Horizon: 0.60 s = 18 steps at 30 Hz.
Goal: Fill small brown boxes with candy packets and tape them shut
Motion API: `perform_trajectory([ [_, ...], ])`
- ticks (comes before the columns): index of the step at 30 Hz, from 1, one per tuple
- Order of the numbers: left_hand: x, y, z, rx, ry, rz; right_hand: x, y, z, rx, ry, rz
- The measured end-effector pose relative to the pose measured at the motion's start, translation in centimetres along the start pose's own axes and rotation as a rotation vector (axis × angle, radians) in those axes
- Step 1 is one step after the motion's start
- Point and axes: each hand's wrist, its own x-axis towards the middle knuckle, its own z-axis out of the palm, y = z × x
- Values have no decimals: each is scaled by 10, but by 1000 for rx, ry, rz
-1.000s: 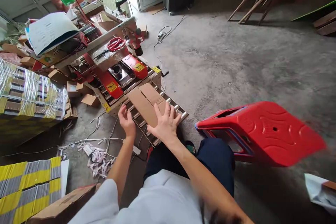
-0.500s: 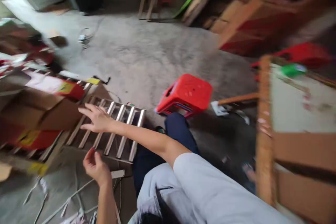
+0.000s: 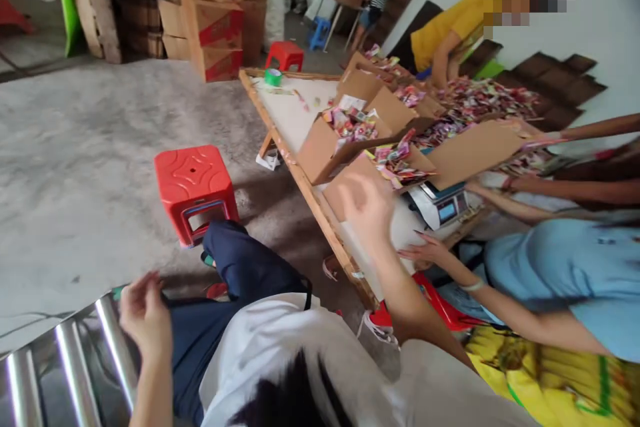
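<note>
My right hand [image 3: 370, 207] is raised in front of the near open cardboard box [image 3: 345, 185], which holds several small colourful packets [image 3: 400, 163]. Its fingers are blurred and loosely curved, with a gap to the thumb; nothing shows in them. Whether it touches the box I cannot tell. Low on the left, my left hand [image 3: 145, 310] hovers beside the metal roller conveyor [image 3: 75, 367], loosely curled, its thumb apart from the fingers and no object visible in it. A digital scale [image 3: 445, 207] stands on the table just right of the box.
A wood-edged table [image 3: 300, 183] carries more boxes, heaped packets [image 3: 485, 100] and green tape [image 3: 273, 77]. A red stool [image 3: 193, 173] stands by my knee. A co-worker in blue [image 3: 540, 267] reaches in from the right; another in yellow [image 3: 450, 33] bends over the far side.
My view has swung right, from the conveyor to the table. My right hand has left its place above the rollers and is now at the packet box. The left hand stays by the conveyor.
</note>
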Motion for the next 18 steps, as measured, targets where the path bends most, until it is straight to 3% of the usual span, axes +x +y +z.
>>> perform_trajectory([
  [2, -10, 12, 58, -22, -257, 25, 16, 48, -18, -258, 109, 160],
  [5, -32, 29, 136, -20, -679, 80, 26, 104, -16, -361, -46, 262],
  [8, -53, 48, 200, -12, -983, 9, 23, 131, -13, -317, -117, 270],
  [10, -69, 59, 235, -10, -1147, -245, 15, 141, -23, -259, -66, 278],
  [13, -100, 70, 270, -60, -1375, -770, -7, 154, -56, -100, 12, 264],
  [16, -141, 70, 282, -114, -1587, -1146, -37, 156, -96, 59, 67, 303],
  [18, -168, 67, 278, -193, -1617, -1313, -54, 145, -123, 147, 60, 332],
])
